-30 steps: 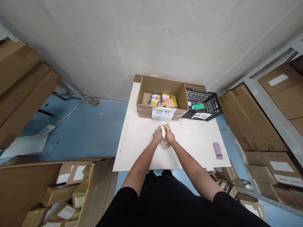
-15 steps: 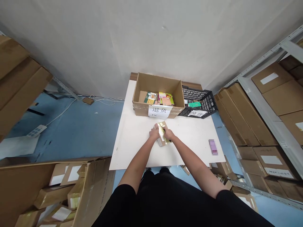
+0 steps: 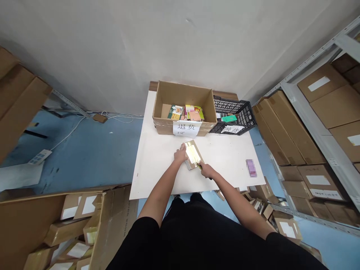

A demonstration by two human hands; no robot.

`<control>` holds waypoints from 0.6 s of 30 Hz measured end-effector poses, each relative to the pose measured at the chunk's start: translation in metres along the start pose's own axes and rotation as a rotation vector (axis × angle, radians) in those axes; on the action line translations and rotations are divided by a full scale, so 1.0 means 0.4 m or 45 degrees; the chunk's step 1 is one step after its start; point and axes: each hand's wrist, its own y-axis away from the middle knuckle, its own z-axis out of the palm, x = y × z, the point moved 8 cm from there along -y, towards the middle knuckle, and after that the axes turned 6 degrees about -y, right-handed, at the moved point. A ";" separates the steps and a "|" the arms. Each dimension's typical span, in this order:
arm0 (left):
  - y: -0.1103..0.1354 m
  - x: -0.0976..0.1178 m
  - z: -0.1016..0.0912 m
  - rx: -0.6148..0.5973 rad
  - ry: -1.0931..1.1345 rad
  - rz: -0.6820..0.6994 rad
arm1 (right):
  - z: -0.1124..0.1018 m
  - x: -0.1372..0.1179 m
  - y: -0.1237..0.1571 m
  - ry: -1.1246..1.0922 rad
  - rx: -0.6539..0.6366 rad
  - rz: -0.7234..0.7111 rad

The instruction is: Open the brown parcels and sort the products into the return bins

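A small taped cardboard box (image 3: 193, 153) with a pale label lies flat on the white table (image 3: 157, 172). My left hand (image 3: 180, 153) grips its left side, fingers pressed around the edge. In my right hand (image 3: 207, 171) is a slim yellow-and-black utility knife (image 3: 200, 165), its front end at the box's near right corner. The fingers of that hand are wrapped round the handle; whether the blade touches the box is too small to make out.
Behind the small box stand an open carton (image 3: 165, 128) holding several colourful packets and a black plastic crate (image 3: 247, 114) with a green item. A blurred purple object (image 3: 251, 168) lies at the table's right. A large carton (image 3: 112, 217) of parcels stands lower left; shelving (image 3: 315, 127) with boxes lines the right.
My right hand has moved off the top of the small box toward its near right corner, bringing the utility knife into sight. My left hand stays on the box's left side.
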 end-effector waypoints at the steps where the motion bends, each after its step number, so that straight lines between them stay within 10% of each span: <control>1: 0.000 0.000 -0.001 0.006 -0.009 0.002 | -0.006 0.014 0.015 -0.004 0.019 -0.005; 7: 0.002 -0.004 -0.032 0.074 -0.019 0.005 | -0.043 0.065 0.057 -0.149 0.005 0.002; 11: 0.020 0.023 -0.044 0.115 -0.031 0.012 | -0.095 0.073 0.042 -0.151 0.289 -0.060; 18: 0.106 0.176 0.088 0.224 -0.066 -0.322 | -0.180 0.077 -0.062 -0.052 0.618 0.022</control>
